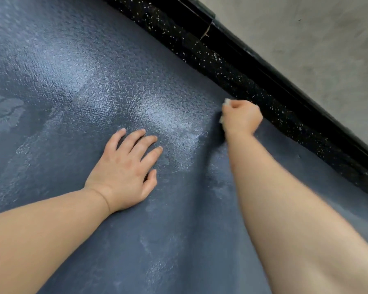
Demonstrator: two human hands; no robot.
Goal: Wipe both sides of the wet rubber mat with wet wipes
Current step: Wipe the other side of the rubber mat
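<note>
**Blue mat under two hands, wipe pressed near its far edge**

Head view: The rubber mat (62, 60) fills nearly the whole picture, from 6 o'clock up to 12 o'clock and across to 9 o'clock. It is slate blue, and its surface is embossed with a fine pattern of small raised marks. Pale, shining wet patches with irregular outlines lie around the centre and toward 10 o'clock, while the part toward 6 o'clock looks more matte and smooth.

The left hand (123, 168) lies flat on the mat, a little toward 8 o'clock from the centre. The palm is down, the fingers are straight and slightly spread, and it holds nothing.

The right hand (241, 118) is at 2 o'clock, close to the far edge of the mat. It is closed into a fist around a wet wipe (227, 101). Only small white, crumpled bits of the wipe show, at the top and the left of the fist. The fist is down against the mat, and soft folds in the rubber run from it toward 6 o'clock.

Along the mat's edge a black floor strip (274, 102) with white speckles runs from 12 o'clock to 4 o'clock. Beside it lies a glossy black border (285, 85), and then a grey, rough, mottled surface (306, 39) in the 1 o'clock corner.
</note>
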